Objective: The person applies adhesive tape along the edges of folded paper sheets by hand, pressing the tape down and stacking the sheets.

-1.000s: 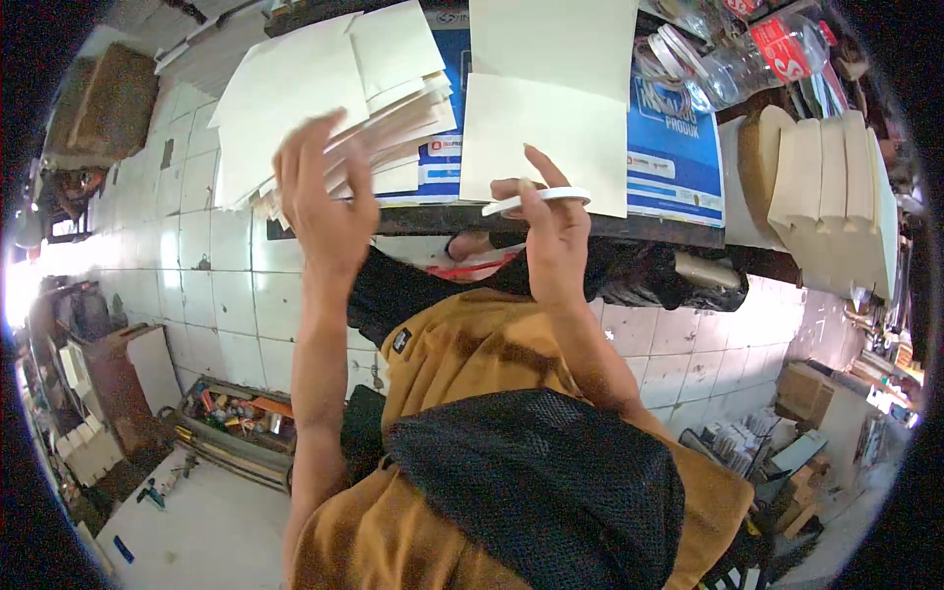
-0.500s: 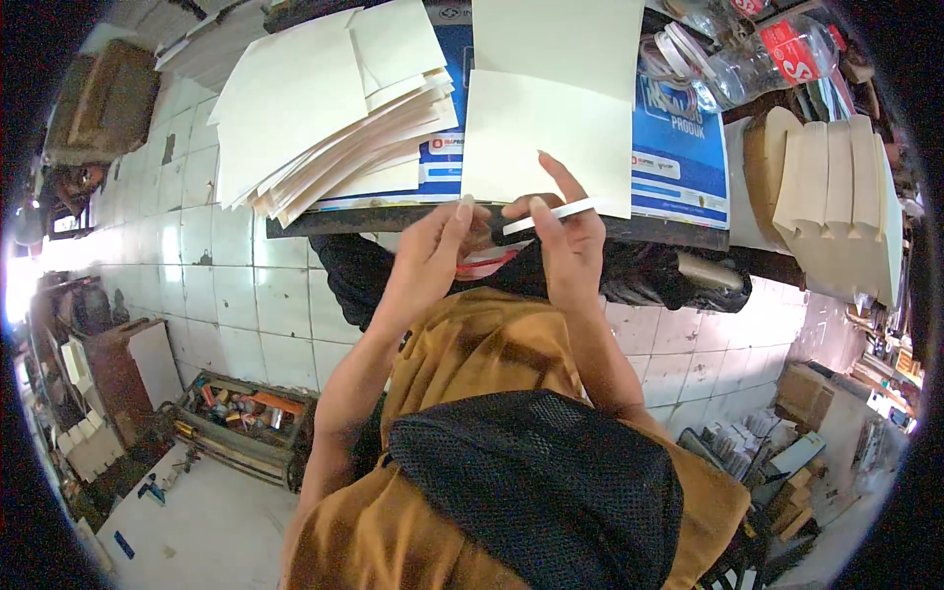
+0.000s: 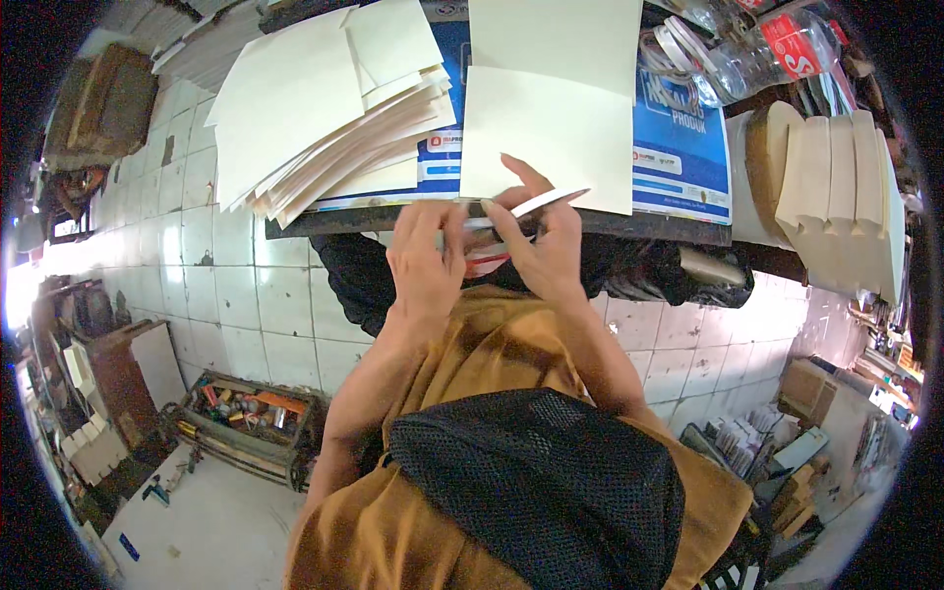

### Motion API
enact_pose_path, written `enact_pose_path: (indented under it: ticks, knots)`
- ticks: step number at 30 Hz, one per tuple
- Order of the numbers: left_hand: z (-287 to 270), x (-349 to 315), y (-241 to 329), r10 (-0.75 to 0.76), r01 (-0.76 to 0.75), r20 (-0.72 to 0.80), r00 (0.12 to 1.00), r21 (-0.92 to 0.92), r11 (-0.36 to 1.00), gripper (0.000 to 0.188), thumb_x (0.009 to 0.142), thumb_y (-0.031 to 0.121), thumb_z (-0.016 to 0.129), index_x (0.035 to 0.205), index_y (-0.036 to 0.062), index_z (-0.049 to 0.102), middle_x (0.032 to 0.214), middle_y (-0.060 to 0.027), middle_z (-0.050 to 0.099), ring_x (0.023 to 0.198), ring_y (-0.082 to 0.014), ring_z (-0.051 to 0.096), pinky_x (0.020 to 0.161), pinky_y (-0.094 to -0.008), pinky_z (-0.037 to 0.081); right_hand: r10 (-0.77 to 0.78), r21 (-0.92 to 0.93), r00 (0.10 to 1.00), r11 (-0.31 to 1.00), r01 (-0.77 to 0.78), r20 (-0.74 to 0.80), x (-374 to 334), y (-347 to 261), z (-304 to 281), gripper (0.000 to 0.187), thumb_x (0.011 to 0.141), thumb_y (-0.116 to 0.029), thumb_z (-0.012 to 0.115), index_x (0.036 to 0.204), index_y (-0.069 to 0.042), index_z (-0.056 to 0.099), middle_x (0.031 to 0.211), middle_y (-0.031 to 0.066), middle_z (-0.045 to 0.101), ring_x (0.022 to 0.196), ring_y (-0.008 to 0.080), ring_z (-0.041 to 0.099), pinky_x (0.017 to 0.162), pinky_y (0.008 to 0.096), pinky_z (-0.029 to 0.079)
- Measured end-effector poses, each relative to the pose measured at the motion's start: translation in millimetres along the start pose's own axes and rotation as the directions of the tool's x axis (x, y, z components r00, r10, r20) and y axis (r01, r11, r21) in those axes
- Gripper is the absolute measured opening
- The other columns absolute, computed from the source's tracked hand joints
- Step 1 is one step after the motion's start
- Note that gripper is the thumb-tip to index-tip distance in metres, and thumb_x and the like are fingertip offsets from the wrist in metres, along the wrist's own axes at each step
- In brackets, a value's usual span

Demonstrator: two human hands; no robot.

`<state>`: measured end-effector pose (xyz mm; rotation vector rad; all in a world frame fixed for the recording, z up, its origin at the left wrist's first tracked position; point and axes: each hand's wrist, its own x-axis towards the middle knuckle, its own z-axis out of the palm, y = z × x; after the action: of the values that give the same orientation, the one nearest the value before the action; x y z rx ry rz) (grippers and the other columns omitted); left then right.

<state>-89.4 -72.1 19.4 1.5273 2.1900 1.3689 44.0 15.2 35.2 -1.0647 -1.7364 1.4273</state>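
My right hand [image 3: 548, 254] grips a narrow white roll of tape [image 3: 562, 198], seen nearly edge-on, with the index finger raised above it. Close beside it, my left hand [image 3: 423, 261] has its fingers curled together at the near table edge. Motion blurs those fingertips, and whatever they pinch is hidden. Just beyond both hands lies a folded cream sheet [image 3: 548, 128], its upper panel stretching toward the far side. Left of it is a fanned, uneven pile of cream sheets [image 3: 295, 103]. A blue printed sheet [image 3: 683, 147] lies beneath them on the table.
Further white tape rolls [image 3: 680, 44] sit beside a clear plastic bottle [image 3: 772, 61] at the back right. Thick cream paper blocks [image 3: 831, 177] stand at the table's right end. A wooden crate of odds and ends [image 3: 246, 428] rests on the lower left.
My right hand has moved left with the tape roll, which now tilts more steeply. The left hand has turned its back upward and its fingers have curled in near the right hand.
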Motion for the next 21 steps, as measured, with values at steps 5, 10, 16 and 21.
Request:
enact_pose_path:
  ticks: [5, 10, 16, 21]
  knots:
    - [4.4, 0.0, -5.5, -0.064, 0.057, -0.106, 0.992, -0.070, 0.996, 0.032, 0.098, 0.006, 0.063, 0.130, 0.0010, 0.060, 0.122, -0.0169, 0.068, 0.114, -0.0363, 0.061, 0.102, -0.0431, 0.046, -0.359, -0.352, 0.901, 0.898, 0.263, -0.243, 7.9, 21.2, 23.2, 0.050, 0.090, -0.017, 0.076, 0.138, -0.013, 0.063, 0.089, 0.0019, 0.073, 0.091, 0.0168, 0.069, 0.110, 0.0452, 0.032]
    - [10.8, -19.7, -11.4, 0.066, -0.065, -0.021, 0.998, 0.039, 0.997, 0.050, 0.093, 0.004, 0.063, 0.141, 0.0003, 0.053, 0.144, -0.0185, 0.056, 0.142, -0.0385, 0.041, 0.120, -0.0478, 0.029, -0.495, -0.508, 0.833, 0.798, 0.325, -0.245, 13.8, 34.9, 36.7, 0.049, 0.090, -0.017, 0.075, 0.138, -0.015, 0.064, 0.091, 0.0005, 0.072, 0.098, 0.0168, 0.066, 0.109, 0.0478, 0.030]
    - [20.3, -25.7, -20.5, 0.167, -0.163, -0.049, 0.985, 0.081, 0.983, 0.072, 0.087, -0.003, 0.064, 0.151, -0.0073, 0.031, 0.141, -0.0215, 0.061, 0.133, -0.0416, 0.050, 0.114, -0.0514, 0.033, -0.458, -0.599, 0.871, 0.752, 0.275, -0.176, 14.6, 37.2, 37.2, 0.046, 0.094, -0.021, 0.070, 0.139, -0.015, 0.064, 0.091, 0.0020, 0.070, 0.100, 0.0200, 0.065, 0.108, 0.0481, 0.031]
    - [23.8, -28.1, -25.9, 0.197, -0.194, -0.040, 0.980, 0.068, 0.979, 0.068, 0.088, -0.001, 0.062, 0.150, -0.0055, 0.035, 0.139, -0.0192, 0.062, 0.134, -0.0404, 0.050, 0.112, -0.0519, 0.034, -0.459, -0.615, 0.873, 0.740, 0.272, -0.165, 15.5, 37.6, 37.1, 0.046, 0.094, -0.022, 0.070, 0.138, -0.015, 0.064, 0.092, 0.0031, 0.070, 0.101, 0.0208, 0.065, 0.109, 0.0478, 0.032]
